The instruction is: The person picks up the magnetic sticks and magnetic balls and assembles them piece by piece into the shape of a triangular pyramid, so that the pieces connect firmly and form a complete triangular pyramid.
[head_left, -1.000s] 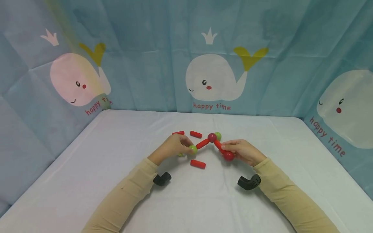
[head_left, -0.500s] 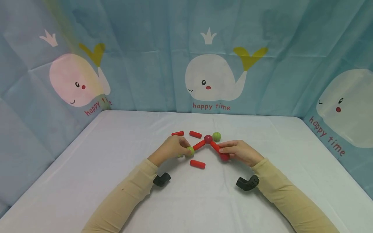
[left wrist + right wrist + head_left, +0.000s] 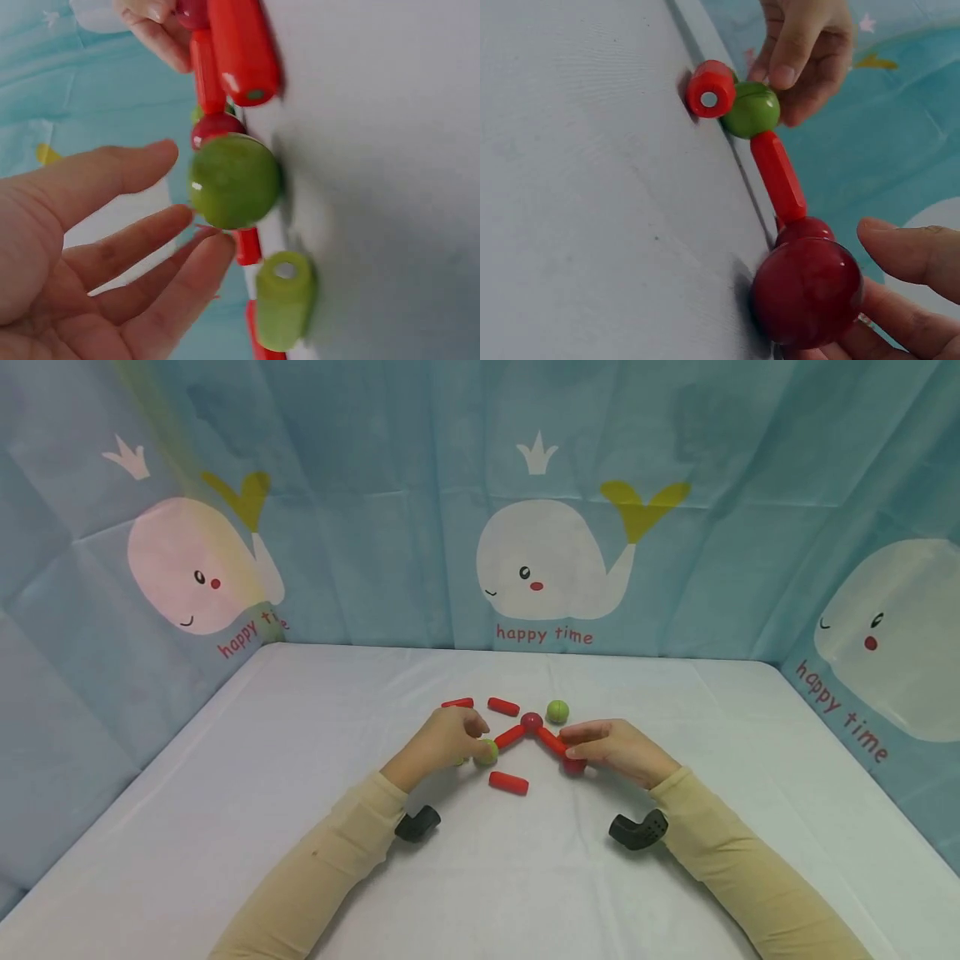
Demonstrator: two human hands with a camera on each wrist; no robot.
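Note:
A bent chain of toy balls and rods lies on the white cloth. It runs from a green ball (image 3: 487,752) through a red rod (image 3: 510,737) to a dark red ball (image 3: 532,722), then along a second red rod (image 3: 552,742) to a red ball (image 3: 808,292). My left hand (image 3: 450,735) is beside the green ball, thumb and fingers spread, with a gap from the thumb showing in the left wrist view. Around the red ball my right hand (image 3: 618,747) has its thumb lifted off, fingers partly hidden behind the ball.
A loose green ball (image 3: 557,712) sits behind the chain. Loose red rods lie in front (image 3: 509,782) and at the back (image 3: 503,706), one partly behind the left hand (image 3: 457,702). A light green rod (image 3: 283,304) lies near the left hand. Whale-print curtains surround the table.
The chain has shifted slightly left and come down onto the cloth. Both hands have loosened their fingers from its end balls.

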